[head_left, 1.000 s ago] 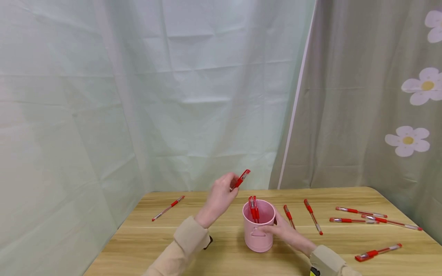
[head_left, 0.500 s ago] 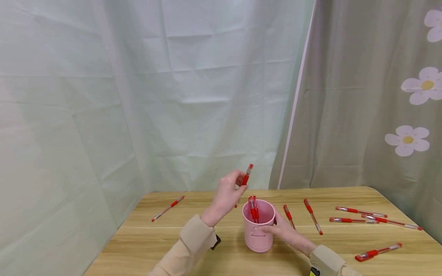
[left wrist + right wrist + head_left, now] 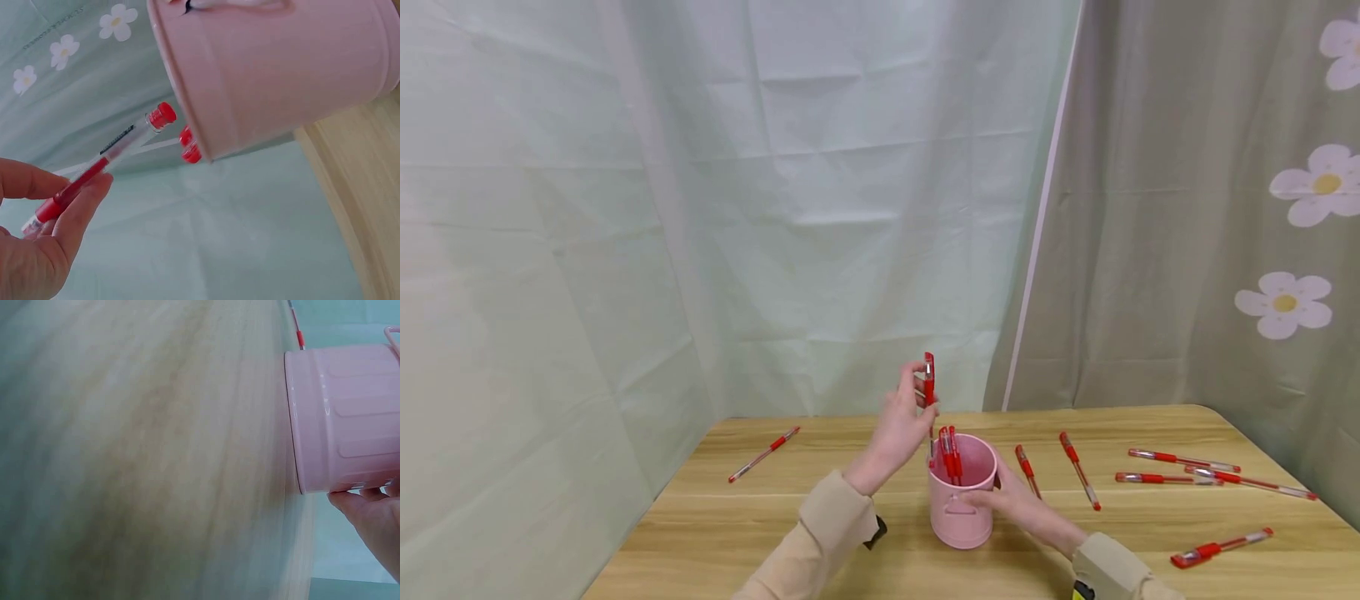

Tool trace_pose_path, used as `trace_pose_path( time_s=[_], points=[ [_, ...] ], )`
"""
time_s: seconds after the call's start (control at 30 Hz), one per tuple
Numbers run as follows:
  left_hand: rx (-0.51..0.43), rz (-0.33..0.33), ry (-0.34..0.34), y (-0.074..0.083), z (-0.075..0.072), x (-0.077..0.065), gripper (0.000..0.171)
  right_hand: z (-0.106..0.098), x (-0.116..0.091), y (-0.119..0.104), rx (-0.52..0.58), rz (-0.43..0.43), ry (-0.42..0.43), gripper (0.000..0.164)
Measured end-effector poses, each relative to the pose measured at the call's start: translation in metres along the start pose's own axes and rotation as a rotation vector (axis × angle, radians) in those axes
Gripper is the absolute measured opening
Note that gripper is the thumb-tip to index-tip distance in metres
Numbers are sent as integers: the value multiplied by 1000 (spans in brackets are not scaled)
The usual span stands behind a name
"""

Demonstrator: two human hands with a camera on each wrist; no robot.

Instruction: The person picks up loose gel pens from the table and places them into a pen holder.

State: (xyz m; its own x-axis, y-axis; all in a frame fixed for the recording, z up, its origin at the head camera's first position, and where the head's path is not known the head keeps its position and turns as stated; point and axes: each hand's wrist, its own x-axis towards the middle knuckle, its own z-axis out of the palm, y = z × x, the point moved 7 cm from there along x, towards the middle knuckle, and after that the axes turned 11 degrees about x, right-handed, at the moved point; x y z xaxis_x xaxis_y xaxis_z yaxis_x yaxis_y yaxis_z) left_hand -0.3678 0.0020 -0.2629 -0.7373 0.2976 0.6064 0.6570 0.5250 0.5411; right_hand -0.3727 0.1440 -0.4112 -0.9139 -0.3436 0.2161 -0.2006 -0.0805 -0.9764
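Observation:
My left hand pinches a red gel pen between thumb and fingers. In the head view this pen stands nearly upright, its lower end right at the left rim of a pink pen cup. The left wrist view shows the pen's clear barrel and red end close to the cup's mouth. Two red pens lean together inside the cup. On the cup's right side, my right hand grips the wall, thumb in front near the small handle. The cup stands upright on the wooden table.
One red pen lies alone at the left. Right of the cup are two more pens, one partly behind the right hand. Several others lie farther right, some crossing. Curtains hang behind the table.
My left hand has moved slightly right and turned the pen from slanted to nearly upright, bringing its lower end to the cup's rim. The right hand and the cup have stayed put.

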Motion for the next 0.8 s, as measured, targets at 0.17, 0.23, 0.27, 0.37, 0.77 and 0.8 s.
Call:
trace_pose_path(
  time_s=[0.17, 0.23, 0.27, 0.37, 0.77, 0.8],
  points=[
    [-44, -35, 2, -6, 6, -2, 67, 0, 3, -1, -1, -54, 1, 73],
    [-51, -43, -3, -7, 8, -3, 75, 0, 3, -2, -6, -67, 1, 73],
    [-58, -48, -10, -8, 9, -4, 78, 0, 3, -2, -9, -68, 2, 73],
    [-59, -48, -32, -9, 12, -5, 82, 0, 4, -2, -16, -68, 6, 74],
    [-7, -18, -22, -18, 15, -8, 67, -1, 3, -1, -14, -69, 2, 72],
    [-4, -16, -21, -19, 16, -8, 66, -1, 3, -1, -13, -69, 2, 73]
  ],
)
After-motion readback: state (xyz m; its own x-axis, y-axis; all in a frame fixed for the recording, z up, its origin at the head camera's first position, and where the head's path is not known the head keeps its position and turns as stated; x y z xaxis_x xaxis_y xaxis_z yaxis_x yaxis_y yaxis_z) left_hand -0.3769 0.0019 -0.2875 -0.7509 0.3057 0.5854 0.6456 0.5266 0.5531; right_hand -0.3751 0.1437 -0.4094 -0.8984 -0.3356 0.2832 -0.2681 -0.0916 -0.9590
